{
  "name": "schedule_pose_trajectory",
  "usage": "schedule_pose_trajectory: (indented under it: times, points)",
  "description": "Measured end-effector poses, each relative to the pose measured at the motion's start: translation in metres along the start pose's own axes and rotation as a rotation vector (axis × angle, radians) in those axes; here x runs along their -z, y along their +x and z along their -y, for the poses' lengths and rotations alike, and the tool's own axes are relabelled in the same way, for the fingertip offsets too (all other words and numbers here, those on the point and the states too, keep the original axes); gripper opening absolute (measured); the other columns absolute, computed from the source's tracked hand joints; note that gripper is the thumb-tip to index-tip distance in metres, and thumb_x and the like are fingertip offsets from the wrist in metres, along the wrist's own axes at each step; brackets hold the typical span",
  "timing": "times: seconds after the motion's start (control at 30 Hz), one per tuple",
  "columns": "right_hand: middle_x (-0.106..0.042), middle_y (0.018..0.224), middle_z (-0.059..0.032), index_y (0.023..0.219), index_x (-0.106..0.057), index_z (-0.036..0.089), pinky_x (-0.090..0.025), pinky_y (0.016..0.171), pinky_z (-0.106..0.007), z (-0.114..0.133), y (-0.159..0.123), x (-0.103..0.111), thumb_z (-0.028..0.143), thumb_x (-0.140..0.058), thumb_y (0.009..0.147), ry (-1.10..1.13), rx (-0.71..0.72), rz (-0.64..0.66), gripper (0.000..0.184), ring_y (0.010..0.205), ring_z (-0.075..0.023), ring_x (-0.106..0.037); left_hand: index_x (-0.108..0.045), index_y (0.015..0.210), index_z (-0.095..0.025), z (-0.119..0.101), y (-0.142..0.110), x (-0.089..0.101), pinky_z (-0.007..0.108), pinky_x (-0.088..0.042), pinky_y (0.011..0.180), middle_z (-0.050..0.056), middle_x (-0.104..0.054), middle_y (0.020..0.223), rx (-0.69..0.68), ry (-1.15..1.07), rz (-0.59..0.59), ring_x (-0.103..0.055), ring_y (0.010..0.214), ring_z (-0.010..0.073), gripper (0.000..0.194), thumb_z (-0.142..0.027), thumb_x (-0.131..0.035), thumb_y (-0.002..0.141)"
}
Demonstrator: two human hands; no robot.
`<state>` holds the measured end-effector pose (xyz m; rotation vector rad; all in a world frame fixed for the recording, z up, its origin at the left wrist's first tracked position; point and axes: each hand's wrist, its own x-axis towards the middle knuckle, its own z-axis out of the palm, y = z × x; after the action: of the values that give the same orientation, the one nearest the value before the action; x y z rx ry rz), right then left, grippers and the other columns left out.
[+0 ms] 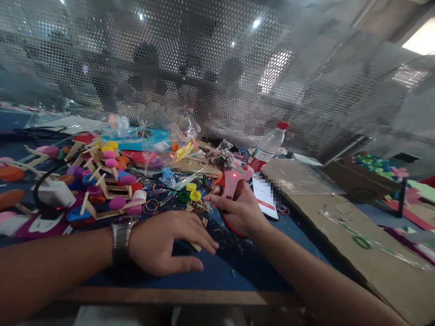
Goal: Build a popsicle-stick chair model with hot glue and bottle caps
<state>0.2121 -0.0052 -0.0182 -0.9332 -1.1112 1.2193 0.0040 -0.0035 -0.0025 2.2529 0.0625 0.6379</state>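
My right hand [243, 210] is wrapped round the handle of a pink hot glue gun [234, 179], which shows a small red light. A greyish fluffy clump [220, 158] appears at the glue gun's front end; whether it touches the gun I cannot tell. Low over the blue tabletop [258, 267], my left hand [170, 242] has its fingers stretched out and nothing in it. Small wooden sticks [196, 246] lie partly hidden under its fingers. Yellow bottle caps [195, 195], a green cap [184, 196] and rubber bands [150, 207] lie between and beyond the hands.
Stick-and-cap models [112, 185] are piled at the left beside a white plug [56, 194] on a purple power strip [44, 225]. A phone [265, 199] and a red-capped bottle [268, 147] are beyond my right hand. Cardboard [335, 226] covers the right side; perforated metal [190, 59] rises behind.
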Motion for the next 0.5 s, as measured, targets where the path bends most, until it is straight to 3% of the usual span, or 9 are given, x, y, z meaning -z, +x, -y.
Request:
schedule_pose_trajectory:
  times: [0.17, 0.27, 0.33, 0.4, 0.5]
  points:
    - [-0.060, 0.075, 0.0043, 0.083, -0.055, 0.023, -0.052, 0.067, -0.033, 0.001, 0.007, 0.002, 0.023, -0.087, 0.057, -0.018, 0.042, -0.087, 0.041, 0.067, -0.0155, -0.064, -0.070, 0.083, -0.017, -0.003, 0.001, 0.004, 0.031, -0.054, 0.076, 0.009, -0.079, 0.080, -0.008, 0.006, -0.141, -0.073, 0.075, 0.0186, 0.008, -0.013, -0.063, 0.086]
    - [-0.059, 0.074, 0.0048, 0.084, -0.056, 0.022, -0.051, 0.069, -0.033, -0.002, 0.010, 0.006, 0.022, -0.088, 0.057, -0.072, 0.062, -0.105, 0.041, 0.065, -0.0131, -0.059, -0.069, 0.081, -0.017, -0.001, 0.000, 0.006, 0.033, -0.053, 0.079, 0.006, -0.075, 0.077, 0.066, 0.160, -0.214, -0.068, 0.074, 0.0179, 0.013, -0.018, -0.060, 0.090]
    - [-0.059, 0.074, 0.0043, 0.082, -0.057, 0.021, -0.049, 0.067, -0.032, -0.005, 0.012, 0.009, 0.023, -0.088, 0.057, -0.125, 0.065, -0.115, 0.039, 0.065, -0.0126, -0.056, -0.071, 0.093, -0.017, 0.001, 0.000, 0.005, 0.038, -0.051, 0.089, 0.008, -0.076, 0.093, 0.101, 0.250, -0.154, -0.067, 0.090, 0.0221, 0.011, -0.024, -0.064, 0.089]
    - [-0.059, 0.074, 0.0042, 0.083, -0.057, 0.021, -0.047, 0.064, -0.030, -0.008, 0.013, 0.010, 0.023, -0.088, 0.057, -0.141, 0.061, -0.135, 0.040, 0.065, -0.0126, -0.055, -0.070, 0.107, -0.016, 0.003, 0.000, 0.004, 0.044, -0.047, 0.098, 0.011, -0.074, 0.112, 0.110, 0.324, -0.034, -0.062, 0.107, 0.0278, 0.025, -0.028, -0.069, 0.085]
    - [-0.059, 0.075, 0.0047, 0.086, -0.056, 0.022, -0.044, 0.061, -0.029, -0.009, 0.014, 0.011, 0.023, -0.087, 0.058, -0.134, 0.066, -0.160, 0.042, 0.064, -0.0121, -0.055, -0.072, 0.110, -0.017, 0.004, 0.000, 0.003, 0.049, -0.044, 0.101, 0.011, -0.072, 0.119, 0.110, 0.412, 0.086, -0.058, 0.113, 0.0323, 0.028, -0.029, -0.070, 0.085]
